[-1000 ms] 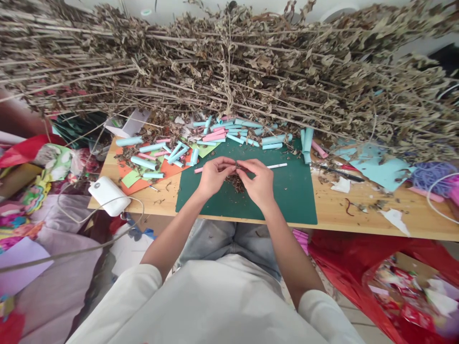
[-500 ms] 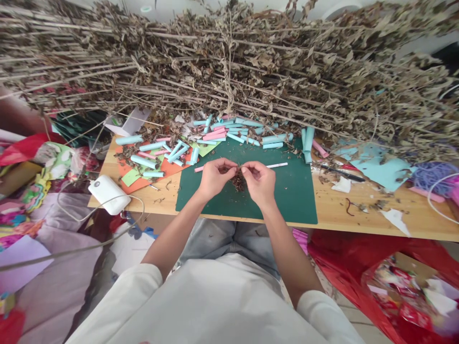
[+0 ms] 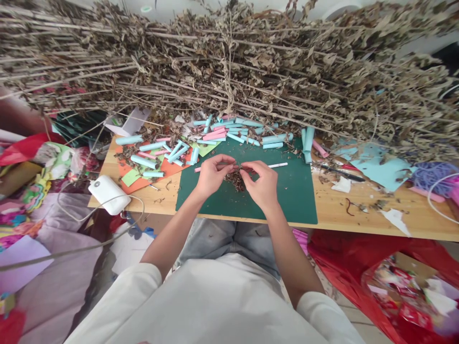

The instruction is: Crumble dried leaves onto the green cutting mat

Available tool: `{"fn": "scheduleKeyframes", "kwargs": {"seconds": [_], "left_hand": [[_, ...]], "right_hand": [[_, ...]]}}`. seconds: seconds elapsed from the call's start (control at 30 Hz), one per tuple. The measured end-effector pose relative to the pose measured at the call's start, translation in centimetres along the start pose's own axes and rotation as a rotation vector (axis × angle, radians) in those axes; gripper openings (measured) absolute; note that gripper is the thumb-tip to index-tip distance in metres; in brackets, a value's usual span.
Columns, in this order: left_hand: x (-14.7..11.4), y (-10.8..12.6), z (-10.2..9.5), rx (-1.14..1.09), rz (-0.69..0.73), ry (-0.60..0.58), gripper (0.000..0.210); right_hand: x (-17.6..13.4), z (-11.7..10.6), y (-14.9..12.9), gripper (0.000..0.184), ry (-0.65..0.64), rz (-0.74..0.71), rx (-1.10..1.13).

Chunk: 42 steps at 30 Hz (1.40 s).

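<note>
Over the green cutting mat (image 3: 290, 196), my left hand (image 3: 214, 176) and my right hand (image 3: 262, 184) face each other with fingertips almost touching. Each pinches at a small brown bit of dried plant (image 3: 239, 166) between thumb and fingers; its exact shape is too small to tell. Just below the fingertips lies a small heap of crumbled dried leaves (image 3: 234, 181), partly covered by my right hand. Behind both hands a thin stick (image 3: 278, 165) lies across the mat, white at its right end and pinkish at its left, its middle hidden.
Dried stalks with leaves (image 3: 229, 62) fill the back. Blue and pink paper rolls (image 3: 278, 138) lie before them. A white device with a cable (image 3: 109, 195) sits at left. On the right are a black pen (image 3: 342, 173), torn blue paper (image 3: 380, 165) and a red bag (image 3: 337, 258) below.
My fingers have lifted and spread slightly, the right hand turning a little, so more of the crumbled leaf heap shows beneath. Everything else stays in place.
</note>
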<state>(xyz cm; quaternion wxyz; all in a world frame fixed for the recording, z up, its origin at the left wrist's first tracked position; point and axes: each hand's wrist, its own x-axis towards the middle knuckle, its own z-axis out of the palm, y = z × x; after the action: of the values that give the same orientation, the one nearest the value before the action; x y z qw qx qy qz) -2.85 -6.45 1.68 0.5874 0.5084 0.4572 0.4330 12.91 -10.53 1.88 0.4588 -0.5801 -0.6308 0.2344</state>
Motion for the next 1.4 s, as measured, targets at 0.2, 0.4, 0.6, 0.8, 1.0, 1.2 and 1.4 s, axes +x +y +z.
{"fn": "scheduleKeyframes", "kwargs": {"seconds": [0.2,0.4,0.6,0.8,1.0,1.2,1.4], "left_hand": [[-0.5,0.6,0.4,0.229,0.141,-0.036,0.023],[-0.8,0.9,0.6,0.297,0.159,-0.066,0.023],[-0.5,1.2,0.8,0.073,-0.008,-0.009,0.02],[-0.1,0.8,0.6,-0.096,-0.093,0.005,0.031],[-0.2,0.6,0.7,-0.148,-0.143,-0.013,0.036],[-0.4,0.1,0.7,-0.013,-0.05,-0.043,0.03],[-0.9,0.3,0.7,0.582,0.326,-0.074,0.018]], "right_hand": [[0.4,0.3,-0.8,0.016,-0.018,-0.005,0.06],[0.4,0.4,-0.4,0.016,-0.005,0.005,0.085],[0.2,0.4,-0.1,0.018,-0.011,-0.019,0.06],[0.1,0.4,-0.2,0.016,0.039,-0.068,0.042],[0.2,0.5,0.2,0.016,0.096,-0.049,0.003],[0.0,0.7,0.4,0.016,0.099,-0.05,-0.011],[-0.2,0.8,0.2,0.014,0.078,-0.06,-0.067]]}}
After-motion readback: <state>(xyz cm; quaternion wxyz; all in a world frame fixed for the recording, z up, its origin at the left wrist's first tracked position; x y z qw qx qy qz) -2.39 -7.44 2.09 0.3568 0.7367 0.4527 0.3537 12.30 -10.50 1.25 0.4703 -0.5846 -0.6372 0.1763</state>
